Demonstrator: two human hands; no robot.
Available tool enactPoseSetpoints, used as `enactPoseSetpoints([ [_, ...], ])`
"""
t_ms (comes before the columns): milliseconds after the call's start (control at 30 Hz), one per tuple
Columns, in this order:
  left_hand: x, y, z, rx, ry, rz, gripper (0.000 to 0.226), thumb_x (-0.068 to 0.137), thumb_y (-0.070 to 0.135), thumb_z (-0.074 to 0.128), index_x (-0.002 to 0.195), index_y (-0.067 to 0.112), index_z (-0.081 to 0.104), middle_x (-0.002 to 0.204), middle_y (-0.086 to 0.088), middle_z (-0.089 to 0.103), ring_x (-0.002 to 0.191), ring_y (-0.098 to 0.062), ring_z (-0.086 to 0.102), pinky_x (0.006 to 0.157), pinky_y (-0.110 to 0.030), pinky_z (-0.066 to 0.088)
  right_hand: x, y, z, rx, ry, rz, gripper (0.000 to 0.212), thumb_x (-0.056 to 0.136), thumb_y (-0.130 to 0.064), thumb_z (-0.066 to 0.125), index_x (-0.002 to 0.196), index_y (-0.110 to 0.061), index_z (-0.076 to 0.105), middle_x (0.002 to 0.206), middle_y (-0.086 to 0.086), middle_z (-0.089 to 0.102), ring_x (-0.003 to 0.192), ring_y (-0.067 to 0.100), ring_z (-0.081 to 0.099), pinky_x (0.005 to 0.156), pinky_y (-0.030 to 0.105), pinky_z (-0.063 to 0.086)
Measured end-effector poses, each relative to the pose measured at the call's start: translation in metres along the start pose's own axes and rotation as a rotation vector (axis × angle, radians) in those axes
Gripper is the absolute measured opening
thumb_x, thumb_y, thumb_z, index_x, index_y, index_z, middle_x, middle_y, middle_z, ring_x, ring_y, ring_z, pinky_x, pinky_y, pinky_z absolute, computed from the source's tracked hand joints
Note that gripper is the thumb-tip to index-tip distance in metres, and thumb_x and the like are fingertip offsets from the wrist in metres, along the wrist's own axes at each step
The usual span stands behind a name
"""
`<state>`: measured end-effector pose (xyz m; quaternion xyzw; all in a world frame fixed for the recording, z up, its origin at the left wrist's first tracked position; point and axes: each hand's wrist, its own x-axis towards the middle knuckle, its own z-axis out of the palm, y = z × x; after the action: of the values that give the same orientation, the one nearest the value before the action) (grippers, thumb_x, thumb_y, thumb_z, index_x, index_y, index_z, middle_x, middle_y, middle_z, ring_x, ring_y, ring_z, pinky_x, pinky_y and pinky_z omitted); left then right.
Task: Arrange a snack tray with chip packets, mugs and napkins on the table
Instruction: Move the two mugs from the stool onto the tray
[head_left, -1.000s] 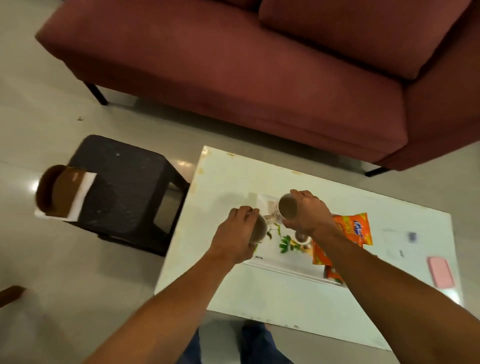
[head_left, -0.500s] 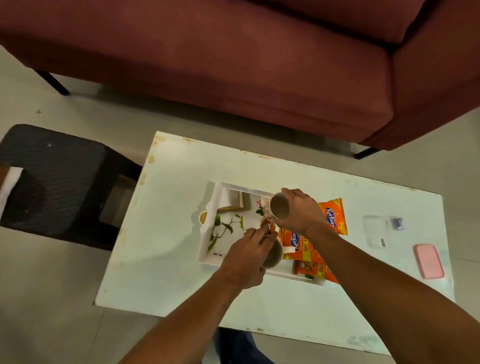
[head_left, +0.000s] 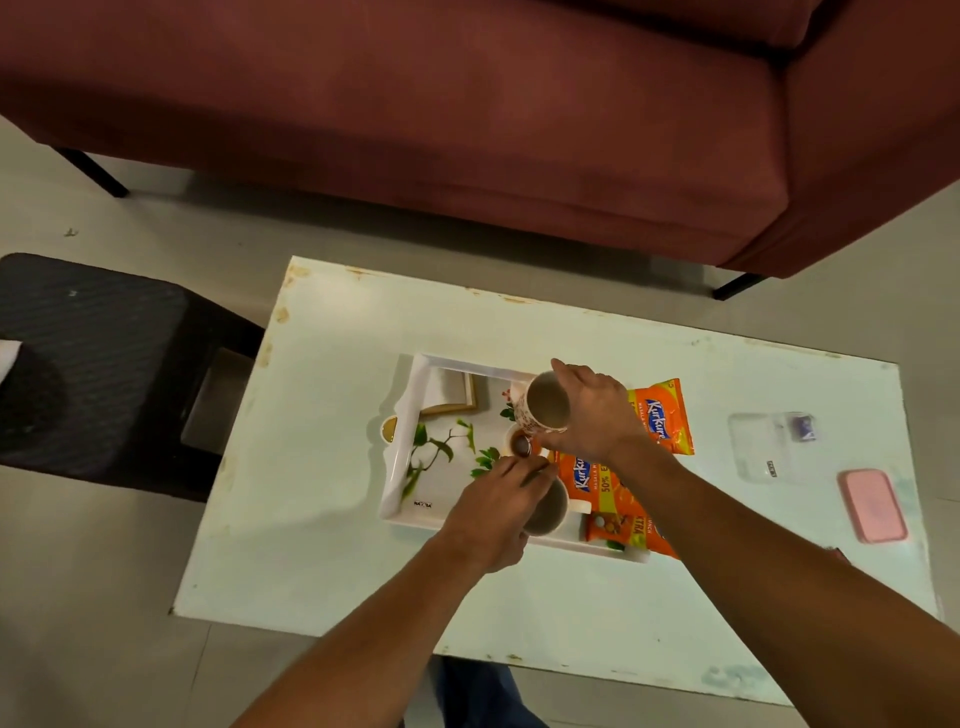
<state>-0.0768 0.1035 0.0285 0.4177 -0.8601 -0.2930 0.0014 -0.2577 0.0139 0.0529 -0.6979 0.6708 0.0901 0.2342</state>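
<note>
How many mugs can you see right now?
2. One mug is tilted in the right hand over the tray; the other mug is under the left hand at the tray's near edge. The hands may hide more.

White rectangular table (head_left: 322, 519), edges chipped and stained. On it: white rectangular tray with leaf print (head_left: 405, 467) near centre; clear plastic bag (head_left: 763, 447) toward the right, apart from the tray. Flat pink rounded-rectangle case (head_left: 872, 505) lies near the right edge.

A single head-worn wide-angle camera looks steeply down and forward from standing height onto the white rectangular desk (head_left: 332, 519), taking it in whole. The maroon upholstered sofa (head_left: 467, 114) fills the far top edge, the black textured stool (head_left: 88, 353) the left.
</note>
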Motion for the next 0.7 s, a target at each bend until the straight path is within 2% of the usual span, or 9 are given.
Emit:
enactPoseSetpoints([
  [100, -0.003, -0.003, 0.005, -0.043, 0.032, -0.026, 0.105, 0.077, 0.034, 0.083, 0.157, 0.028, 0.015, 0.160, 0.002, 0.027, 0.143, -0.024, 0.034, 0.105, -0.036, 0.046, -0.004, 0.012, 0.004, 0.039, 0.014, 0.019, 0.119, 0.067, -0.068, 0.079, 0.159, -0.029, 0.015, 0.163, 0.001, 0.034, 0.149, 0.029, 0.032, 0.123, 0.052, 0.016],
  [200, -0.011, 0.001, 0.011, -0.145, 0.077, -0.164, 0.120, 0.069, 0.055, 0.082, 0.156, 0.035, 0.003, 0.161, 0.005, 0.023, 0.144, -0.020, 0.031, 0.107, -0.036, 0.044, -0.011, 0.027, 0.007, 0.123, 0.046, 0.077, 0.120, 0.065, -0.072, 0.077, 0.159, -0.031, 0.016, 0.164, 0.001, 0.033, 0.152, 0.028, 0.028, 0.123, 0.055, 0.011],
  [300, -0.016, 0.009, 0.022, -0.265, 0.127, -0.295, 0.117, 0.064, 0.065, 0.082, 0.153, 0.037, 0.011, 0.156, 0.007, 0.032, 0.141, -0.016, 0.035, 0.108, -0.032, 0.043, -0.014, 0.036, 0.012, 0.209, 0.059, 0.092, 0.116, 0.064, -0.070, 0.080, 0.158, -0.033, 0.022, 0.163, 0.000, 0.036, 0.151, 0.029, 0.030, 0.122, 0.055, 0.016],
  [467, -0.017, 0.012, 0.034, -0.372, 0.268, -0.379, 0.098, 0.068, 0.058, 0.084, 0.148, 0.034, 0.033, 0.145, 0.010, 0.049, 0.132, -0.010, 0.046, 0.102, -0.028, 0.050, -0.013, 0.037, 0.020, 0.311, 0.101, 0.022, 0.102, 0.067, -0.060, 0.085, 0.152, -0.029, 0.039, 0.152, 0.000, 0.052, 0.141, 0.026, 0.043, 0.112, 0.048, 0.035],
  [567, -0.019, 0.011, 0.038, -0.373, 0.296, -0.380, 0.098, 0.068, 0.057, 0.085, 0.148, 0.034, 0.035, 0.142, 0.010, 0.053, 0.130, -0.009, 0.048, 0.101, -0.024, 0.048, -0.013, 0.038, 0.022, 0.367, 0.168, 0.007, 0.092, 0.066, -0.061, 0.084, 0.145, -0.027, 0.049, 0.140, 0.001, 0.061, 0.130, 0.024, 0.051, 0.103, 0.044, 0.041],
  [700, -0.018, 0.013, 0.040, -0.367, 0.279, -0.390, 0.099, 0.068, 0.059, 0.084, 0.149, 0.036, 0.032, 0.143, 0.011, 0.053, 0.131, -0.008, 0.047, 0.096, -0.015, 0.037, -0.013, 0.042, 0.024, 0.349, 0.220, -0.047, 0.088, 0.067, -0.068, 0.078, 0.140, -0.027, 0.054, 0.131, 0.001, 0.067, 0.123, 0.024, 0.056, 0.101, 0.046, 0.041],
])
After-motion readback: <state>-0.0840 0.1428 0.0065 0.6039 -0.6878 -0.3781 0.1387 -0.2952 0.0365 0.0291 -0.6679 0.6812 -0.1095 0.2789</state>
